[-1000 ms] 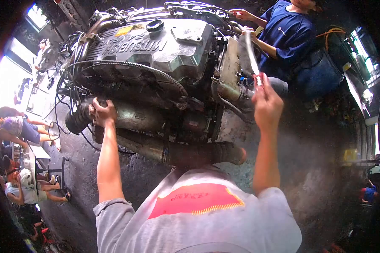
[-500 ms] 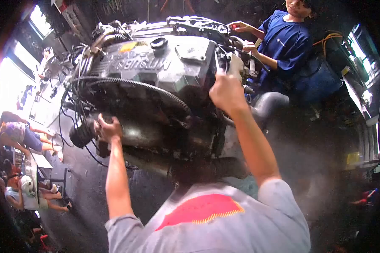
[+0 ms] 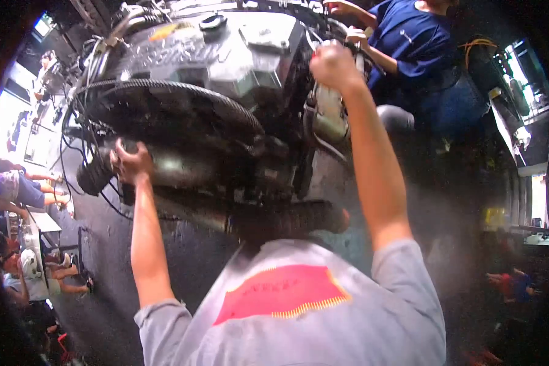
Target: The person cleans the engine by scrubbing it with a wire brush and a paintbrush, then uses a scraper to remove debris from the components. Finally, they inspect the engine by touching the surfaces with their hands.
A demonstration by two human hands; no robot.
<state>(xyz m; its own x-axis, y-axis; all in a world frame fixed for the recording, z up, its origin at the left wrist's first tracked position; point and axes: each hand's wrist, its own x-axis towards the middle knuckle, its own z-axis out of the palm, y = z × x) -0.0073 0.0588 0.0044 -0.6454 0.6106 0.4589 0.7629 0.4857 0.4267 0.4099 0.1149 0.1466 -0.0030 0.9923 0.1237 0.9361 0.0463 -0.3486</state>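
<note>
A large engine with a grey ribbed cover [image 3: 195,61] fills the upper middle of the view. My left hand [image 3: 132,161] rests on the engine's lower left side, fingers spread and curved over a dark part beside a black hose end [image 3: 94,174]. My right hand [image 3: 335,66] is a closed fist at the right end of the cover, wrapped round a tool of which only a short bright piece shows above it. A braided hose [image 3: 189,88] curves across the engine's front between my hands.
A co-worker in a dark blue shirt [image 3: 412,36] stands at the engine's far right, hands near its top edge. Several people sit at the left by a small table [image 3: 44,221]. A wide dark pipe [image 3: 311,219] juts out low in front.
The view has shifted, so the engine appears higher and slightly left. My right fist has turned and shifted at the cover's right end. My left hand stays on the same part.
</note>
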